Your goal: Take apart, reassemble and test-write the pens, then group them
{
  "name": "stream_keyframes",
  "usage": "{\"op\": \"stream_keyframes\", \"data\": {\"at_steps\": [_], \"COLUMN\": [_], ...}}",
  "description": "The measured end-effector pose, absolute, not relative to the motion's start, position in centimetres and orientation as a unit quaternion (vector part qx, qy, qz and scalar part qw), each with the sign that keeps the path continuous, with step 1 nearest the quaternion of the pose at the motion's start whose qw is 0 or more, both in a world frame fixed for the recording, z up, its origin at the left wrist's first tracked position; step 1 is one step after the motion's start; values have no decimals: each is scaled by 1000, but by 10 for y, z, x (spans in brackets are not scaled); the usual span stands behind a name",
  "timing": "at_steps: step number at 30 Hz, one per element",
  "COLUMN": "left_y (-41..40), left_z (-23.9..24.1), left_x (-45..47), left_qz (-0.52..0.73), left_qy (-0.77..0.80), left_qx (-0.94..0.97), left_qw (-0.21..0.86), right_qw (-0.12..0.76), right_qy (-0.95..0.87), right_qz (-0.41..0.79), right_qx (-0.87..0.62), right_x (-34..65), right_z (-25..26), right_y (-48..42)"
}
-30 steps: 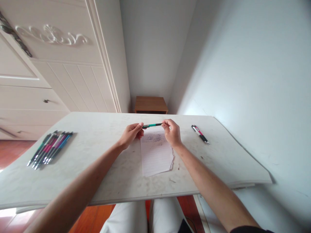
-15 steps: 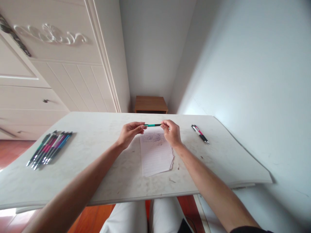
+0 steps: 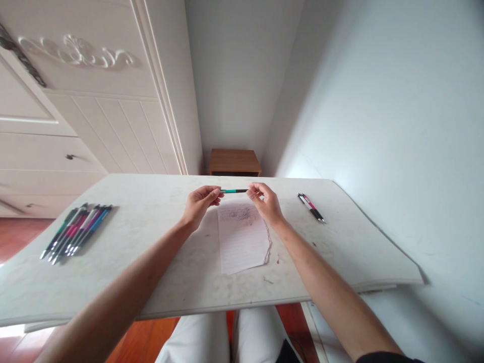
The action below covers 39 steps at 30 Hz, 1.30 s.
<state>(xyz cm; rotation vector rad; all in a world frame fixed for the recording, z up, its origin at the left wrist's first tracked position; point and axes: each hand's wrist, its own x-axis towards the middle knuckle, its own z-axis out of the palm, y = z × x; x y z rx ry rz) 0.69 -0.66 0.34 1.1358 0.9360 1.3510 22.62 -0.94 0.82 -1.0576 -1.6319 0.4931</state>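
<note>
- The green-and-black pen (image 3: 231, 191) lies level between the two hands, apparently just off the counter (image 3: 159, 201).
- It should handle as light and stiff, hardly fragile; the green barrel may be slick and could turn between fingertips.
- The dark end looks the surer place to take hold; a light pinch at each end should keep it level.
- At its 9 o'clock, the left hand (image 3: 200, 204) is closed to a thumb-and-finger pinch on one end.
- At its 3 o'clock, the right hand (image 3: 266, 204) has thumb and fingertips drawn together on the dark end, palm loosely curled.
- At 6 o'clock lies a lined sheet (image 3: 242, 247), scribbled near its far edge.
- Between 3 and 4 o'clock, a pair of pens (image 3: 312, 207) rests; between 8 and 9, well apart, a bunch of pens (image 3: 75, 232).
</note>
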Motion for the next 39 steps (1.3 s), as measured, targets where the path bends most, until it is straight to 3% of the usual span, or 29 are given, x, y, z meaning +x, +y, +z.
{"op": "stream_keyframes", "data": {"at_steps": [5, 9, 14, 17, 27, 39], "left_y": [-6, -5, -6, -6, -7, -8], "left_z": [4, 4, 5, 7, 6, 7], "left_x": [6, 6, 5, 5, 4, 4], "left_qz": [571, 568, 563, 558, 550, 536], "left_qy": [408, 429, 456, 468, 476, 473], "left_qx": [483, 482, 481, 481, 482, 504], "left_qw": [524, 511, 494, 489, 488, 484], "right_qw": [555, 438, 320, 294, 487, 514], "right_qy": [-629, -628, -670, -685, -613, -608], "right_qz": [177, 104, 122, 125, 361, 379], "right_qx": [-516, -635, -659, -654, -506, -471], "right_x": [254, 274, 276, 273, 259, 250], "right_z": [9, 2, -4, -4, -5, -4], "right_y": [5, 13, 9, 7, 13, 10]}}
